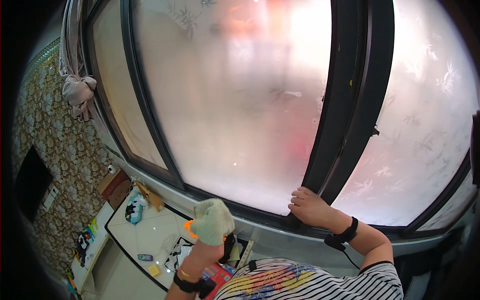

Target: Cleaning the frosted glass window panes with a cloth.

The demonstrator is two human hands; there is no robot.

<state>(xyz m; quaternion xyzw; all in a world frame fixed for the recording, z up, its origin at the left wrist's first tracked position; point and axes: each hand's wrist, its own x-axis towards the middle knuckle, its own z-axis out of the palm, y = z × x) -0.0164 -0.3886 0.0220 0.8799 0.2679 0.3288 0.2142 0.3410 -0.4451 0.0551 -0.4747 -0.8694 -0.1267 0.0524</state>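
A pale green cloth (pixel 213 222) is bunched over the fingers of my left hand (pixel 205 255), raised in front of the window's lower edge, with something orange showing beside it. My right hand (pixel 305 204) rests with curled fingers at the lower corner where the dark window frame (pixel 341 93) meets the frosted glass pane (pixel 232 112). Whether those fingers grip the frame cannot be told. Both wrists wear black straps.
Below the window, a tiled ledge (pixel 148 234) bears a teal pouch, a wooden piece, a small blue container and a yellow block. A knotted curtain (pixel 78 90) hangs at the left. Red packaging (pixel 218 279) lies near my body.
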